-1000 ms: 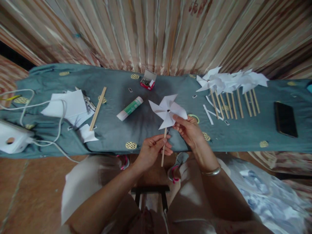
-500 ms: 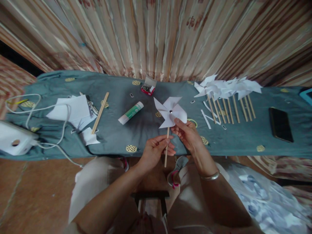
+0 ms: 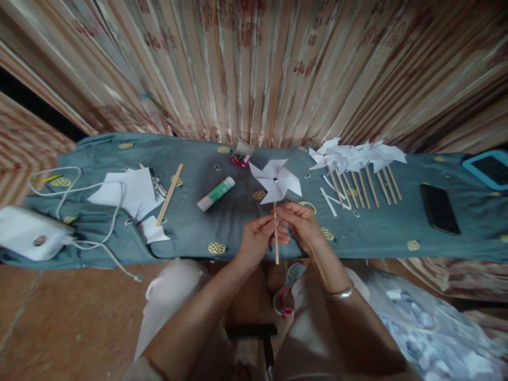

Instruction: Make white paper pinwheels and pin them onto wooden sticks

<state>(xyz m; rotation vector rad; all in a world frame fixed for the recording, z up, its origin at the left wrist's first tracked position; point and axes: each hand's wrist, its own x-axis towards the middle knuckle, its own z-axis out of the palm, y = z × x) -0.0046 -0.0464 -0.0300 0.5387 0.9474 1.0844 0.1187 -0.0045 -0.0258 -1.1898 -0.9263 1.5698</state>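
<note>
A white paper pinwheel (image 3: 286, 185) with a shiny pin at its centre stands upright on a thin wooden stick in front of me. My left hand (image 3: 257, 238) pinches the stick around its middle. Just above, my right hand (image 3: 301, 225) grips the same stick below the paper blades. The stick's lower end pokes out under my fingers. Beyond the pinwheel lies a small open red box (image 3: 240, 160) of pins. To its left a green and white glue stick (image 3: 216, 193) rests on the cloth.
Finished pinwheels (image 3: 357, 159) lie in a row at the right, near paper strips (image 3: 328, 202), a black phone (image 3: 440, 208) and a blue-framed device (image 3: 488, 168). At left are wooden sticks (image 3: 170, 194), paper sheets (image 3: 127, 188) and a white corded device (image 3: 32, 233).
My right hand has moved down from the pinwheel's paper blade to the stick, close to my left hand. The camera view has shifted slightly.
</note>
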